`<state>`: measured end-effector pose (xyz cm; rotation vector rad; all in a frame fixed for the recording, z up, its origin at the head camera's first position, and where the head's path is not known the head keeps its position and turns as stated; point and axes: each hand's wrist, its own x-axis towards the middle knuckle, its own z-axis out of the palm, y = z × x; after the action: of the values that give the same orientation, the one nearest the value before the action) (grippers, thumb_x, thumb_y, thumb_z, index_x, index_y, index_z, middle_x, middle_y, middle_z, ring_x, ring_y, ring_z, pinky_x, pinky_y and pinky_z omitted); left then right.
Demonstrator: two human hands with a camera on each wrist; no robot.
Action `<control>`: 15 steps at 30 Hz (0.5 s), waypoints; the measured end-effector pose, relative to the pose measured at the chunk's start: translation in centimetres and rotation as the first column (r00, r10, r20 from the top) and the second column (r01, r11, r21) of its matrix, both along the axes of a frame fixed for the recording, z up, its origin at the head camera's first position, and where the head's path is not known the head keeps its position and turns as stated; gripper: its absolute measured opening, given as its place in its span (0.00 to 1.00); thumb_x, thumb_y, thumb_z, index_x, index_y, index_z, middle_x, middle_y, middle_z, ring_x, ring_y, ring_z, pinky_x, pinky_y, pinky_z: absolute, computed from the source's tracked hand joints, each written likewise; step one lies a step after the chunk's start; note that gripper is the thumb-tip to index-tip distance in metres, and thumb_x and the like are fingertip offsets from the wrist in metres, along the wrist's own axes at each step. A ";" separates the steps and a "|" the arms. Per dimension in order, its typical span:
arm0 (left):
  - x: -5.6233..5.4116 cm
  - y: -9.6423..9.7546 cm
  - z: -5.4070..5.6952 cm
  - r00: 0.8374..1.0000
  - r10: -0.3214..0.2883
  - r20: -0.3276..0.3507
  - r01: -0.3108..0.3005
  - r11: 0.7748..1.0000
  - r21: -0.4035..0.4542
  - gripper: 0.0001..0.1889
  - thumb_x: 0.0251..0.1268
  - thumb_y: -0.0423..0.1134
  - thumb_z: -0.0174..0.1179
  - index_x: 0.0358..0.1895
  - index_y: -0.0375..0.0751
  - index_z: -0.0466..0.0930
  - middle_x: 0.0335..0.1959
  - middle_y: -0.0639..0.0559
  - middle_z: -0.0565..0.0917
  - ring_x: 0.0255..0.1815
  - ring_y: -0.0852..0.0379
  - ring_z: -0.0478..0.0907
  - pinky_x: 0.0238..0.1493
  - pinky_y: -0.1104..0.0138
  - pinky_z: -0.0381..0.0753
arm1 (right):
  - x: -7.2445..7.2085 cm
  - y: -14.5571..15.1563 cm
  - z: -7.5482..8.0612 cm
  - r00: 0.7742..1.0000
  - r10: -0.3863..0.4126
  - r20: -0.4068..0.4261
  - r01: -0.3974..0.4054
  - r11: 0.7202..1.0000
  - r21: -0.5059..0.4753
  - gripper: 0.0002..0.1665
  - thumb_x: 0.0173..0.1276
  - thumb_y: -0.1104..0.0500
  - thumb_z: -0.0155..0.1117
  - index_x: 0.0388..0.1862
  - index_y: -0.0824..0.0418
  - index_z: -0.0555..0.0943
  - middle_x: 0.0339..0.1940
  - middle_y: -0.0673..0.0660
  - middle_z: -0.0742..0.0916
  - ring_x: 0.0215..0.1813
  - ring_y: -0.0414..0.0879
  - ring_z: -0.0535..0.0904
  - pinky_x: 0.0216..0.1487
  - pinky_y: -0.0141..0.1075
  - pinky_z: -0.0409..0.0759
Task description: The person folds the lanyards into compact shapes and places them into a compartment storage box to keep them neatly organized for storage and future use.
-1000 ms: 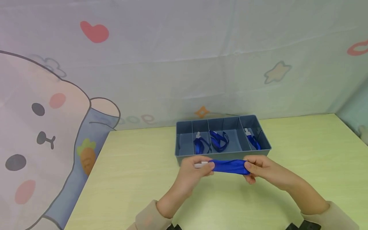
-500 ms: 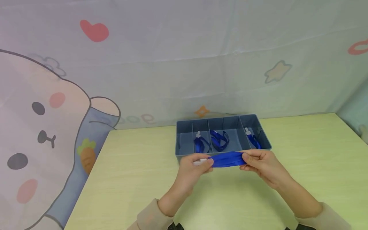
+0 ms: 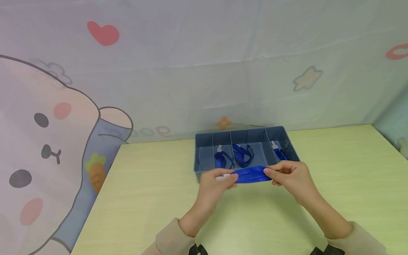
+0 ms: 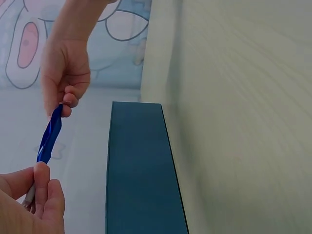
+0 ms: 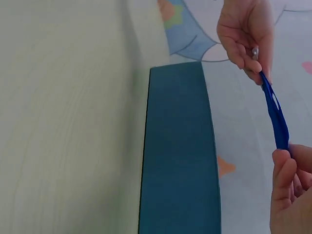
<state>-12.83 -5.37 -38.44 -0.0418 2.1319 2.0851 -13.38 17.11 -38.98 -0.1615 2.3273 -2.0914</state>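
Observation:
A folded blue lanyard [image 3: 251, 175] is stretched level between both hands, just in front of the box. My left hand [image 3: 213, 187] pinches its left end, where a white clip [image 3: 222, 177] shows between thumb and fingers. The other end is pinched between thumb and fingers of my right hand [image 3: 291, 180]. In the left wrist view the lanyard [image 4: 50, 135] runs as a narrow band from one hand to the other. Behind the hands stands a grey-blue divided box [image 3: 204, 169], its front right corner partly covered by the right hand.
Inside the box lie more blue lanyards: one with a white clip [image 3: 220, 158] in the second compartment, a coiled one [image 3: 243, 156] in the wide one, another [image 3: 278, 151] at the right. The box stands on a pale wooden table [image 3: 153, 184] before a printed cloth [image 3: 204, 71].
The right hand has risen slightly and shifted towards the box, and the lanyard has come up with it. Both hands keep their pinch on it.

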 end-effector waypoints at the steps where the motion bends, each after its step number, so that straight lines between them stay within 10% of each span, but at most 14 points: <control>1: 0.0 0.0 -0.1 1.000 0.001 -0.005 -0.001 1.000 -0.005 0.10 0.57 0.34 0.65 0.41 0.31 0.83 0.37 0.44 0.83 0.31 0.53 0.84 0.47 0.61 0.80 | 0.0 -0.1 0.1 0.999 -0.016 -0.041 0.020 0.995 0.100 0.07 0.59 0.60 0.69 0.30 0.64 0.86 0.21 0.50 0.85 0.23 0.43 0.80 0.23 0.33 0.79; 4: -0.2 0.1 -0.3 1.000 0.002 -0.021 -0.002 1.000 -0.014 0.10 0.57 0.34 0.65 0.40 0.31 0.83 0.37 0.44 0.83 0.30 0.53 0.84 0.45 0.62 0.81 | 0.2 -0.3 0.2 0.976 -0.008 -0.219 0.075 0.951 0.300 0.06 0.57 0.61 0.70 0.29 0.63 0.86 0.21 0.51 0.85 0.21 0.42 0.78 0.18 0.33 0.75; 7: -0.3 0.3 -0.4 1.000 0.004 -0.030 -0.005 1.000 -0.028 0.10 0.57 0.34 0.65 0.40 0.32 0.83 0.36 0.45 0.83 0.30 0.53 0.84 0.43 0.63 0.81 | 0.2 -0.5 0.2 0.893 0.054 -0.448 0.154 0.896 0.416 0.05 0.51 0.68 0.72 0.27 0.61 0.86 0.22 0.50 0.86 0.20 0.36 0.76 0.19 0.27 0.74; 10: -0.3 0.4 -0.3 0.999 0.004 -0.049 -0.005 0.999 -0.039 0.09 0.57 0.34 0.65 0.39 0.33 0.84 0.36 0.45 0.83 0.30 0.52 0.84 0.40 0.64 0.82 | 0.0 -0.7 0.2 0.747 0.146 -0.649 0.251 0.842 0.478 0.11 0.42 0.74 0.75 0.24 0.61 0.86 0.20 0.49 0.85 0.19 0.32 0.73 0.19 0.22 0.72; 15: -0.1 0.7 0.4 0.995 -0.002 -0.098 -0.006 0.997 -0.077 0.08 0.57 0.34 0.65 0.37 0.33 0.84 0.30 0.45 0.85 0.29 0.51 0.83 0.28 0.70 0.77 | -0.3 -1.1 0.2 0.471 0.303 -0.828 0.408 0.758 0.509 0.18 0.69 0.58 0.57 0.20 0.61 0.82 0.16 0.49 0.80 0.15 0.36 0.69 0.15 0.24 0.69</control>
<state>-12.94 -4.63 -38.05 0.0508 2.2688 2.0458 -13.72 16.01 -38.75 -1.5161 3.4746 -1.0208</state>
